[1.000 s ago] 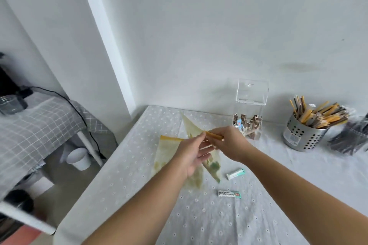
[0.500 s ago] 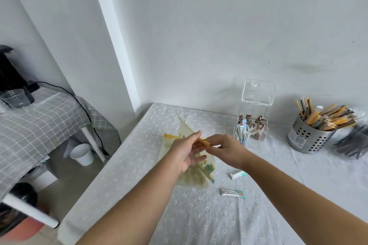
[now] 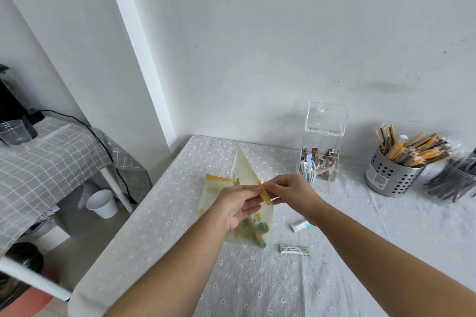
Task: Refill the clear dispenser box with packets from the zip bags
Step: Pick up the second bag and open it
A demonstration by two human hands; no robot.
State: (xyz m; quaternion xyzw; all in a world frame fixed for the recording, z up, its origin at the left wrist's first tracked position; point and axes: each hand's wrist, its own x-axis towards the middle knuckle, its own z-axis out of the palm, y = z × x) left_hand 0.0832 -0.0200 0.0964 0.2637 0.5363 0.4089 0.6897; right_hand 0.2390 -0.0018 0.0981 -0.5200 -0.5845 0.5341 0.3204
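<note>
Both of my hands hold a pale yellow zip bag (image 3: 244, 170) with an orange zip strip above the table, its upper corner pointing up. My left hand (image 3: 238, 204) pinches the strip from the left and my right hand (image 3: 288, 189) pinches it from the right, fingertips nearly meeting. A second yellow zip bag (image 3: 212, 188) lies flat on the cloth behind my left hand. The clear dispenser box (image 3: 320, 147) stands at the back with its lid raised, packets low inside. Two loose packets, one (image 3: 300, 225) near my right wrist and one (image 3: 295, 249) closer to me, lie on the table.
A perforated metal cup (image 3: 391, 175) full of stick packets stands at the right, with a dark bundle (image 3: 453, 183) beside it. The white dotted tablecloth (image 3: 257, 278) ends at a left edge. Left of it are a checked-cloth table (image 3: 38, 162), a cable and a white cup (image 3: 101, 203) on the floor.
My hands have drawn nearer to me along the zip strip, and the bag now stands more upright with its corner pointing up. The view has shifted slightly.
</note>
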